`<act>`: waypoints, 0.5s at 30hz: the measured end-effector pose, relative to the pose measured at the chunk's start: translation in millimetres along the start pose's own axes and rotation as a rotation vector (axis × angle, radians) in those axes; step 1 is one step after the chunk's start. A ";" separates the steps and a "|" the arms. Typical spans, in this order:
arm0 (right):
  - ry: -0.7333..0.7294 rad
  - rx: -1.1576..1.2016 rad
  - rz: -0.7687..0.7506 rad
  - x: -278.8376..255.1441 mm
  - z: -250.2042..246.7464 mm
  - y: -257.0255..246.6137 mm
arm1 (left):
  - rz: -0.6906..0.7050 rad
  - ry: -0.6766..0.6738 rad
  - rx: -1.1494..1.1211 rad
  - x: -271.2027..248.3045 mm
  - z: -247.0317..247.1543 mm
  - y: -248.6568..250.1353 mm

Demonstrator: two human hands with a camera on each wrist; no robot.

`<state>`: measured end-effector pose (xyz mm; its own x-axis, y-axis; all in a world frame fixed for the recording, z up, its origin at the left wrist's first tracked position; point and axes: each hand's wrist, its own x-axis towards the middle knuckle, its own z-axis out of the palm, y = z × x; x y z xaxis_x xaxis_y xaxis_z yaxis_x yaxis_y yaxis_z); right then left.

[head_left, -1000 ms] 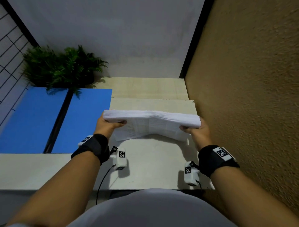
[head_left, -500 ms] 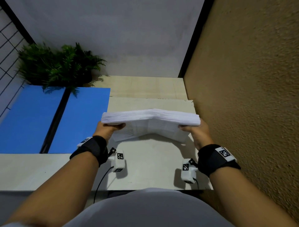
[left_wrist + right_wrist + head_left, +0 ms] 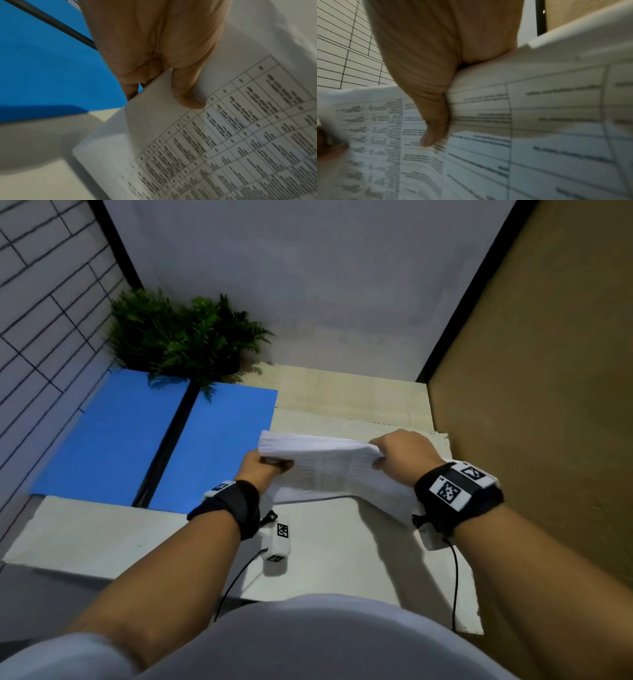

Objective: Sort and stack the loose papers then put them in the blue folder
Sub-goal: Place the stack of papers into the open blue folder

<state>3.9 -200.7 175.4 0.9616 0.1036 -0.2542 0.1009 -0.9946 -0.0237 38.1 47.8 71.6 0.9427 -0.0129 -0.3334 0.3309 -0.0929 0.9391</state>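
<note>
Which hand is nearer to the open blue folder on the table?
Left. The left hand grips the stack of papers right beside the blue folder's right edge. The right hand grips the stack's far end, away from the folder.

A pale table (image 3: 102, 537) holds the stuff. On its left side lies the open blue folder (image 3: 219, 450) – flat, w/ a dark middle strip. A green plant (image 3: 181, 337) sits at the back corner, touching the folder's far edge.
</note>
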 end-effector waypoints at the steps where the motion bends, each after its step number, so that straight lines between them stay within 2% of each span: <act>1: 0.000 0.038 -0.005 3.1 -6.6 -2.8 | 0.012 0.017 -0.017 2.5 -8.8 2.3; 3: -0.014 0.172 -0.002 11.1 -18.6 -9.7 | 0.055 0.098 -0.005 11.1 -39.1 5.4; 5: -0.020 0.358 0.036 20.0 -27.1 -14.7 | 0.043 0.255 0.076 25.5 -82.7 -2.9; 8: -0.020 0.785 0.144 32.8 -27.9 -28.5 | -0.137 0.445 0.411 42.0 -158.1 -28.7; 10: -0.025 1.134 0.235 39.7 -21.5 -46.1 | -0.280 0.452 0.629 49.5 -198.4 -46.4; 12: -0.035 1.456 0.288 46.0 -14.0 -70.7 | -0.379 0.398 0.793 55.4 -222.3 -59.1; 13: -0.023 1.549 0.299 48.3 -11.8 -82.4 | -0.399 0.362 0.863 57.7 -228.3 -63.5; 15: 0.009 1.583 0.308 55.9 -5.6 -102.7 | -0.397 0.271 0.974 57.5 -234.8 -72.5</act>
<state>48.8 -92.7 168.9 0.8964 -0.0960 -0.4328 -0.4329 0.0199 -0.9012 78.4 287.5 3.9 0.7937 0.4014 -0.4570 0.5505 -0.7936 0.2591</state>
